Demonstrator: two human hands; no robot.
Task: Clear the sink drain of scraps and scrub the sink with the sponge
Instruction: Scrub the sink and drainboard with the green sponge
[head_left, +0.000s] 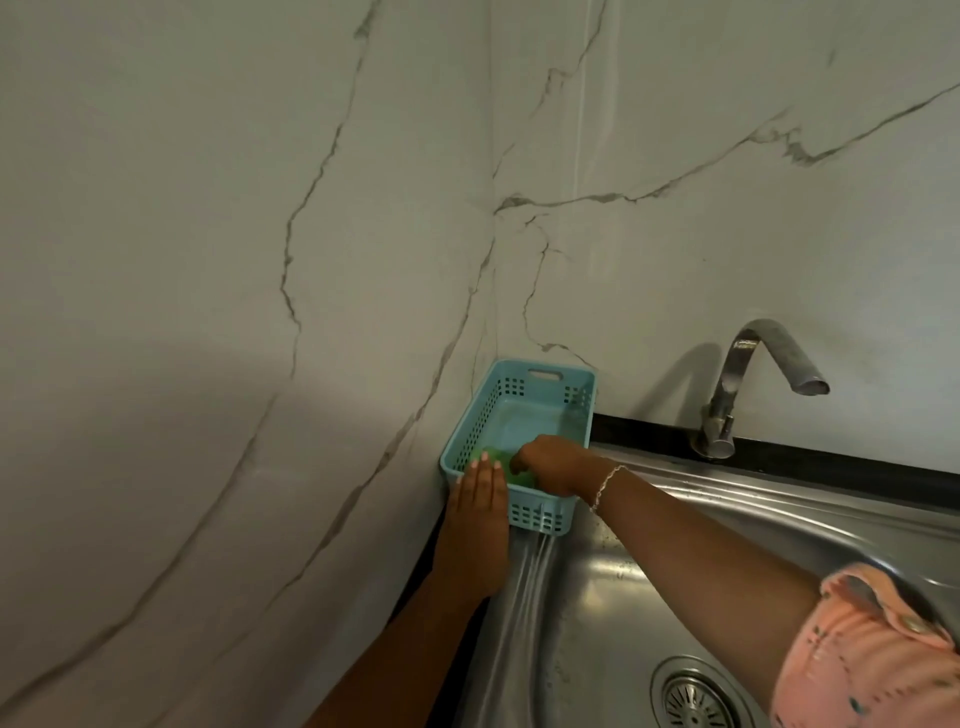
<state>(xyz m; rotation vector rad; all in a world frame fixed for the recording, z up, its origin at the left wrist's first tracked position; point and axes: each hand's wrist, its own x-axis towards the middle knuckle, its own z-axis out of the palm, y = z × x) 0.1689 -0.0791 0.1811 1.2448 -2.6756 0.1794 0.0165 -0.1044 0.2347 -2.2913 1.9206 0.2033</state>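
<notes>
A blue basket (467, 427) sits in the corner on the sink's (597, 597) rim, against the marble-veined wall (260, 208). The green sponge (497, 458) lies at the basket's near end. The right hand (550, 465) reaches in from 4 o'clock, fingers curled down onto the sponge and gripping it. The left hand (478, 519) comes from 6 o'clock and rests flat against the basket's near-left side, fingers straight, their tips touching the rim just beside the sponge. The drain (693, 699) lies at 5 o'clock from the basket, well apart from both hands. The faucet (753, 364) stands at 3 o'clock.
</notes>
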